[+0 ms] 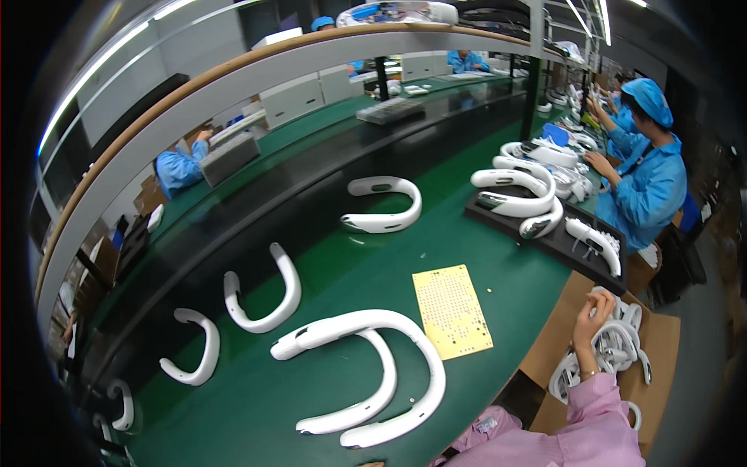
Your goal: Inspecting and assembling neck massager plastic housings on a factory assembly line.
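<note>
My right hand (593, 317), in a pink sleeve, is over an open cardboard box (661, 342) at the lower right. Its fingers are bent together against the heap of white neck fans (618, 342) in the box; what they grip is hidden. Only a sliver of skin at the bottom edge shows of my left hand (372, 465), near two large U-shaped neck fans (432, 381) lying one inside the other on the green table (257, 397). A yellow sheet (451, 311) dotted with small marks lies beside these fans.
Single neck fans (385, 222) lie spaced along the far and left side. More rest on a black tray (576, 249) at the right. A black conveyor belt (272, 179) runs behind. A co-worker in blue (650, 187) works at the right; a shelf rail (233, 70) arches above.
</note>
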A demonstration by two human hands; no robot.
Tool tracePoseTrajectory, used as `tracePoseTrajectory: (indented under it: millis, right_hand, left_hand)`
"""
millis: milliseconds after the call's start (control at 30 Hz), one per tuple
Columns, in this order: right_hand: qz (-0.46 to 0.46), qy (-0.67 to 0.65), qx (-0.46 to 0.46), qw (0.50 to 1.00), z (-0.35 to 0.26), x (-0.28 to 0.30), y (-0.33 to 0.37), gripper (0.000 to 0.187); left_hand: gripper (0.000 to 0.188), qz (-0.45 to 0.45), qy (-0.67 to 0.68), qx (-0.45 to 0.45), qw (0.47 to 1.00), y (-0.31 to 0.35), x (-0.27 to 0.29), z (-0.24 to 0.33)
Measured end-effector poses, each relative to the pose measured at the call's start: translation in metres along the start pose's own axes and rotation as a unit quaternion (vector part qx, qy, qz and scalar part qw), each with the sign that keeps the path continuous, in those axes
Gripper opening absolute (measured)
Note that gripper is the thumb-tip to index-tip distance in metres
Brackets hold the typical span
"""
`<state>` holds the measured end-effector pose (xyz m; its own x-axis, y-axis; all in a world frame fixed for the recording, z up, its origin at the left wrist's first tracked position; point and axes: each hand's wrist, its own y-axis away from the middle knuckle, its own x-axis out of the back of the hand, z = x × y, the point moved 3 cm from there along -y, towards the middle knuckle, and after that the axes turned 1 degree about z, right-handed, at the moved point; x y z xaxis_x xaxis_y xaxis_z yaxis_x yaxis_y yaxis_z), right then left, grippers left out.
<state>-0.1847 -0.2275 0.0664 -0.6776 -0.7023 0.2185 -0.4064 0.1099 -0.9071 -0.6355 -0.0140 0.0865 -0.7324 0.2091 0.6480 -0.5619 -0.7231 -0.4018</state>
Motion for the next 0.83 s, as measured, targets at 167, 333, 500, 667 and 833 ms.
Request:
tracePoseTrajectory:
  millis: [167, 333, 500, 667, 833]
  right_hand:
    - [-0.190, -0.310, 0.234, 0.902, -0.234, -0.110, -0.047, 0.029]
    - [-0.362, -0.151, 0.312, 0.866, -0.251, -0.319, -0.029, 0.056]
    - [-0.413, -0.087, 0.262, 0.868, -0.283, -0.355, -0.010, 0.039]
    - [-0.336, -0.216, 0.270, 0.876, -0.319, -0.297, -0.013, 0.035]
    - [-0.461, -0.324, 0.210, 0.799, -0.349, -0.181, -0.031, 0.051]
  left_hand:
    - [0.016, 0.036, 0.027, 0.044, 0.998, 0.000, 0.012, 0.002]
    - [0.014, 0.079, 0.140, 0.112, 0.981, -0.010, 0.019, -0.002]
    - [0.017, 0.196, -0.010, -0.038, 0.980, -0.036, 0.068, -0.058]
    - [0.040, 0.172, -0.143, -0.079, 0.972, -0.178, 0.094, -0.110]
    - [0.062, 0.025, -0.282, -0.121, 0.951, -0.276, 0.051, -0.172]
